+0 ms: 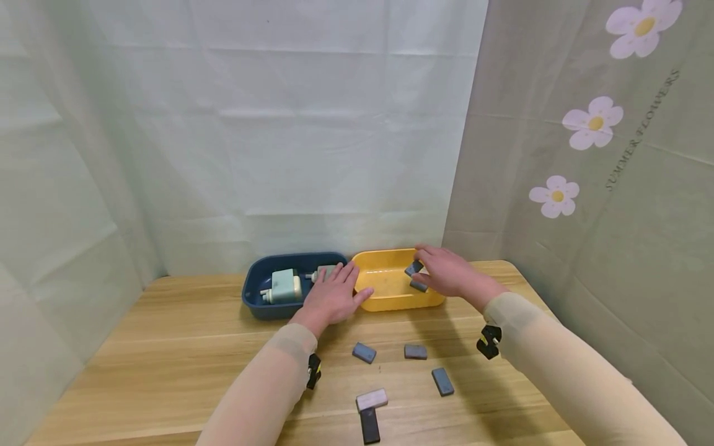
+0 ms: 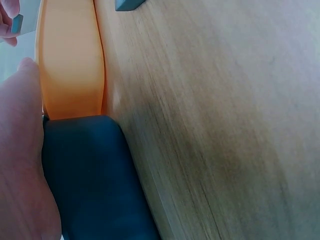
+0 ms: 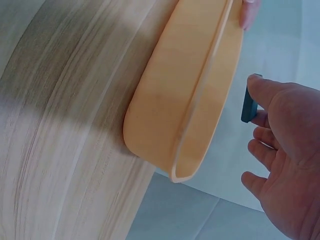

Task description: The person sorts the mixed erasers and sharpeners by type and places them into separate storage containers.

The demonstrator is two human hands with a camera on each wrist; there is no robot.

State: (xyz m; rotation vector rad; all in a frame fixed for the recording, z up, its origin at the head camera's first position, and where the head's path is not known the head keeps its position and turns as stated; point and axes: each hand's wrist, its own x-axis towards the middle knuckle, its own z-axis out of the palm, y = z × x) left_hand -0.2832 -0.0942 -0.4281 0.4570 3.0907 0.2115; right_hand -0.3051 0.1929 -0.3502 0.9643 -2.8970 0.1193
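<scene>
My right hand (image 1: 446, 272) is over the right end of the yellow bin (image 1: 398, 303), pinching a small dark blue-grey block (image 3: 249, 102) between thumb and fingertip. Just below the thumb, another blue-grey block (image 1: 418, 286) shows against the bin's inside. With fingers spread, my left hand (image 1: 333, 300) rests where the yellow bin meets the navy bin (image 1: 268, 314). Inside the navy bin lie a pale blue and cream pump-like bottle (image 1: 286, 286) and a second, similar item (image 1: 326, 271), partly hidden by my left fingers.
In front of the bins, blue-grey blocks (image 1: 364, 353) (image 1: 443, 381) and a greyer block (image 1: 415, 352) lie on the wooden table (image 1: 167, 347). Nearer, a pale lilac block (image 1: 372, 399) touches a black block (image 1: 370, 425). A pale curtain (image 1: 312, 155) hangs behind the table.
</scene>
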